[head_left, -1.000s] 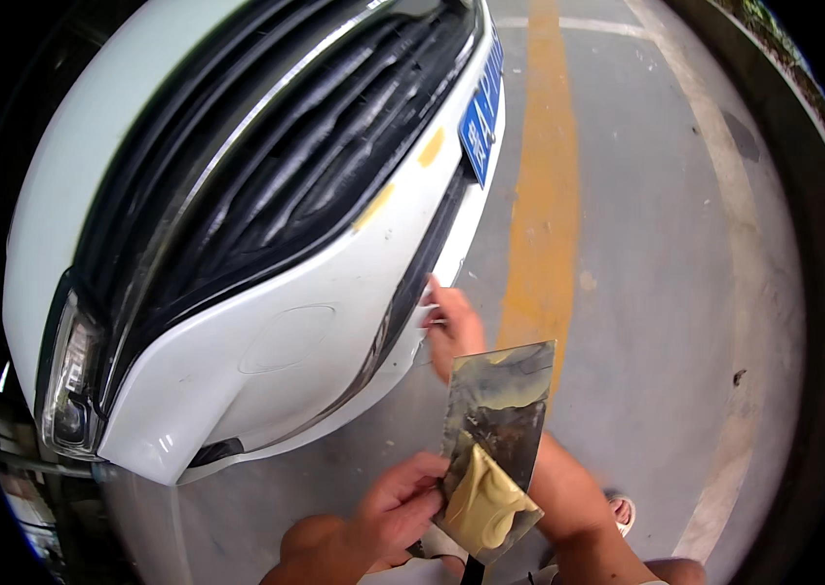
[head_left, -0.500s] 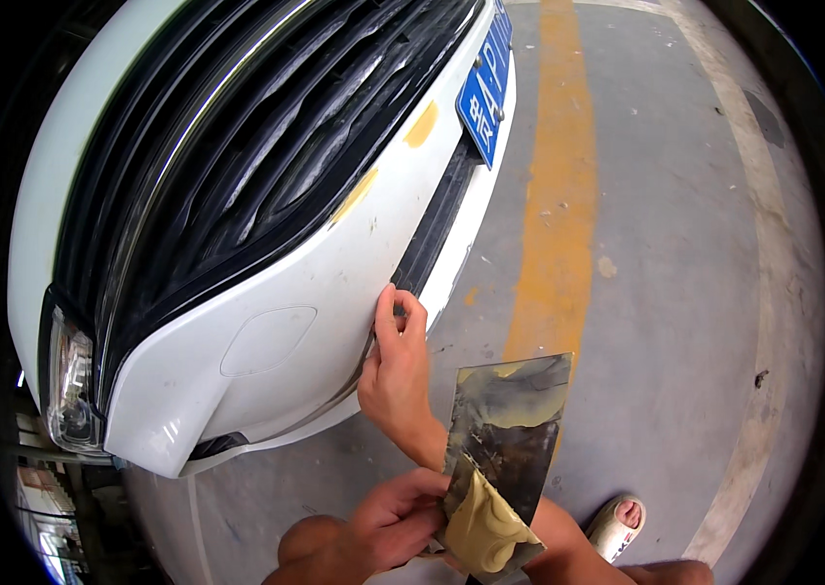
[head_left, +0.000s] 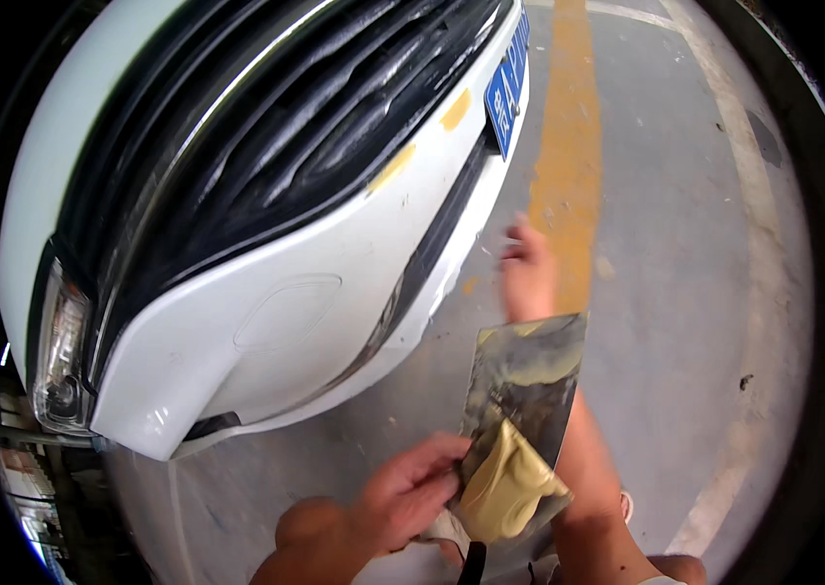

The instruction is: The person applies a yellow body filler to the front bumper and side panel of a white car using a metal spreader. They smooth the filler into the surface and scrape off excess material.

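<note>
My left hand point(head_left: 410, 495) grips the side of a stained metal plate point(head_left: 527, 353), whose lower part carries a mound of pale yellow putty point(head_left: 508, 483). A black handle point(head_left: 474, 564) shows beneath it. My right hand point(head_left: 529, 268) is stretched out above the plate, off the bumper's edge over the floor; its fingers are smeared by motion. The white car bumper point(head_left: 198, 380) has two yellow patches point(head_left: 391, 168) beside the dark grille point(head_left: 266, 117), and a faint outlined oval cover.
A headlight point(head_left: 61, 351) sits at the bumper's left end and a blue licence plate point(head_left: 505, 107) at its far end. The grey concrete floor point(head_left: 675, 292) has yellow and white painted lines. My foot point(head_left: 627, 505) shows at lower right, partly behind my right forearm.
My right hand was at the bumper's lower trim half a second ago and has moved up and rightward off it. My left hand and the metal plate have shifted slightly up and right.
</note>
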A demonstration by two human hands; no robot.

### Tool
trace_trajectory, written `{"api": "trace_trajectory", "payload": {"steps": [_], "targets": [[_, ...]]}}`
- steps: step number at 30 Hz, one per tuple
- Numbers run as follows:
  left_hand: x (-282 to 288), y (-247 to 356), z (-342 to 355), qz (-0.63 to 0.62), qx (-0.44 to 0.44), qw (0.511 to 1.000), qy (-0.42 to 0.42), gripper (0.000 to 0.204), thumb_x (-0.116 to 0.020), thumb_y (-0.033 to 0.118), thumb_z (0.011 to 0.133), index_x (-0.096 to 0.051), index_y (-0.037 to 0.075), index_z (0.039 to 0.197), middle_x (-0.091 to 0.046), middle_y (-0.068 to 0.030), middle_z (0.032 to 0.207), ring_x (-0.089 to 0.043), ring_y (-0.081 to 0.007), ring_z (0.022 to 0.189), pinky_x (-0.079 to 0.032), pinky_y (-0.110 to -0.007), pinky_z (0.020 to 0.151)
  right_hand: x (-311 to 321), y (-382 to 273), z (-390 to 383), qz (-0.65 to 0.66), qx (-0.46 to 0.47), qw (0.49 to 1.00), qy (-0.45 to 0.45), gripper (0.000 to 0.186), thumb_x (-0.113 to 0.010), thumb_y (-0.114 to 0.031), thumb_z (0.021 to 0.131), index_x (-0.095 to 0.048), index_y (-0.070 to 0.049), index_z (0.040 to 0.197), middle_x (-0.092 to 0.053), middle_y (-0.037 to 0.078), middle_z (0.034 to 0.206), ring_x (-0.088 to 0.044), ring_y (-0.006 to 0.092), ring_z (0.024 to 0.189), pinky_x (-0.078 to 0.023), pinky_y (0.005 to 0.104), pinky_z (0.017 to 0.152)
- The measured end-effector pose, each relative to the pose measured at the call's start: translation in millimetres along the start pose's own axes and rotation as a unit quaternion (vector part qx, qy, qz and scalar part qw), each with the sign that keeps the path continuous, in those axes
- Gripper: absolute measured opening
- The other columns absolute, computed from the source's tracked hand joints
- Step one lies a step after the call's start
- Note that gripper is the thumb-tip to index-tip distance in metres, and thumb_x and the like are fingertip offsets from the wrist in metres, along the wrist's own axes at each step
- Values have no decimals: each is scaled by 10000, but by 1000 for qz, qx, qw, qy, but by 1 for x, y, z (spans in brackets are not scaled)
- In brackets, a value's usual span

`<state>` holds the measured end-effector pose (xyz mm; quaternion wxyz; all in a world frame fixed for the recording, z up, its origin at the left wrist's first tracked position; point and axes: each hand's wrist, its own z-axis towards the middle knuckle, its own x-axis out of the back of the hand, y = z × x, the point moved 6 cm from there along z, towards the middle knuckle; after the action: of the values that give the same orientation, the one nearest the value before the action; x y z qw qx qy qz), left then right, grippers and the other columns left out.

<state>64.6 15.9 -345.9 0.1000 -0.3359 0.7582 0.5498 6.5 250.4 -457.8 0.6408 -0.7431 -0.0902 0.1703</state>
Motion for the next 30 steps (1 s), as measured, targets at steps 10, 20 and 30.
{"api": "trace_trajectory", "payload": {"steps": [10,20,30], "targets": [[-3,-28,47,78,58,995,-28,340,-387,-55,922,-474,-4,1247,-547,-8,1025,-448,-38,805,-368,-193,676,86,-13,-150,568,-127,698,-418,1021,-695,-533,768,-189,58,1431,-270,311,1434,-335,425,1319,-367,504,1051],[-4,-51,52,82,72,993,37,309,-398,-2,951,-449,15,1255,-566,-22,1043,-432,-42,735,-362,-198,605,136,-10,-95,569,-193,763,-239,735,-568,-352,834,-294,16,1408,-406,259,1372,-545,366,1134,-505,470,882],[-39,15,86,280,-239,925,97,235,-427,-42,919,-505,-5,1137,-498,11,753,-370,-40,643,-338,-198,585,155,-146,-66,287,-12,847,-447,483,-484,-1,618,-528,11,1100,-510,181,1259,-530,302,1099,-451,379,886]]}}
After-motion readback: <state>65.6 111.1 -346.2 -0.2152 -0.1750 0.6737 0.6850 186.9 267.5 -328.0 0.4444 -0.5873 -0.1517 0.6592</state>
